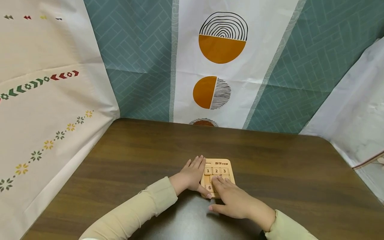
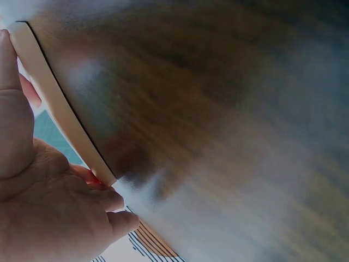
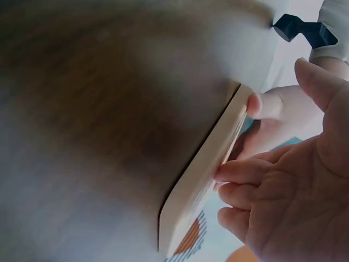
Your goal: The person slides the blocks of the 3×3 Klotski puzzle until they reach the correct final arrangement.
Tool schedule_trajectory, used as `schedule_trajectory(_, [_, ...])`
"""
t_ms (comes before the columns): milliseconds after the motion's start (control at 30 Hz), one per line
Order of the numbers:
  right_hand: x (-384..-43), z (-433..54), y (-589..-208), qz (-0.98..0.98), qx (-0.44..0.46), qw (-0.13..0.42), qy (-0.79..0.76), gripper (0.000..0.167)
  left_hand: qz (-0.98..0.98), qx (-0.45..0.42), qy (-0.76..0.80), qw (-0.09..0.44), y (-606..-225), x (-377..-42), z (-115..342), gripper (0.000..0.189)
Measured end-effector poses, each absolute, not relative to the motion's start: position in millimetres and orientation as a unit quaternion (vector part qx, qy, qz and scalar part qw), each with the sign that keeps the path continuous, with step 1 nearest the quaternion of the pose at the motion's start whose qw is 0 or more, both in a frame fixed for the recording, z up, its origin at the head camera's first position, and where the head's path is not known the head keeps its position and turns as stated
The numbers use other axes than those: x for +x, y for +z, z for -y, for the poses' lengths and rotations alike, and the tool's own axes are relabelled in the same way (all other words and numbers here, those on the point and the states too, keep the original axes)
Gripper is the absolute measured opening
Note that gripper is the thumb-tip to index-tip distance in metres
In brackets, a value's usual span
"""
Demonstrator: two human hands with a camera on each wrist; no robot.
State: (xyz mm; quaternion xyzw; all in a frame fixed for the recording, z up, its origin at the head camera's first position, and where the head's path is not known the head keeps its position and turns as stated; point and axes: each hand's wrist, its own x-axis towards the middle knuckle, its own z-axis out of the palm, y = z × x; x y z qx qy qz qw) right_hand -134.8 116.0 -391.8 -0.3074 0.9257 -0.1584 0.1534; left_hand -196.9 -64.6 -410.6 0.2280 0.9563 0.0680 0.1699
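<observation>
A wooden number puzzle [image 1: 231, 172] lies flat on the table, its printed heading at the far edge and tiles 1, 2 and 3 in the top row. My left hand [image 1: 193, 175] holds its left side: the fingers lie along the far left corner, and the thumb sits over the near left corner. The right hand [image 1: 234, 196] reaches over the near right part, fingertips on the middle tiles and thumb out to the side, off the board. A tile marked 6 [image 1: 209, 187] shows by these fingertips; other tiles are hidden under the hand. The puzzle's pale side edge [image 2: 60, 106] shows in the left wrist view.
The dark wooden table [image 1: 144, 146] spreads around the puzzle. Behind it hangs a green and white cloth [image 1: 141, 76] with orange circles. A patterned white cloth [image 1: 54, 110] borders the left side, and another pale cloth [image 1: 354, 100] the right.
</observation>
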Motion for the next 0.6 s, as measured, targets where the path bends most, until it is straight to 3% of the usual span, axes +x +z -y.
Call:
schedule_trajectory(333, [-137.1, -110.7, -389.5, -0.917, -0.316, 0.176, -0.171, 0.089, -0.957, 0.234, 0.064, 0.16, -412.3, -198.0, 63.6, 0.127])
schedule_trajectory(600, [-130.2, -137.8, -386.6, -0.931, -0.271, 0.152, -0.19, 0.089, -0.956, 0.231, 0.073, 0.167, -411.2, -198.8, 65.1, 0.128])
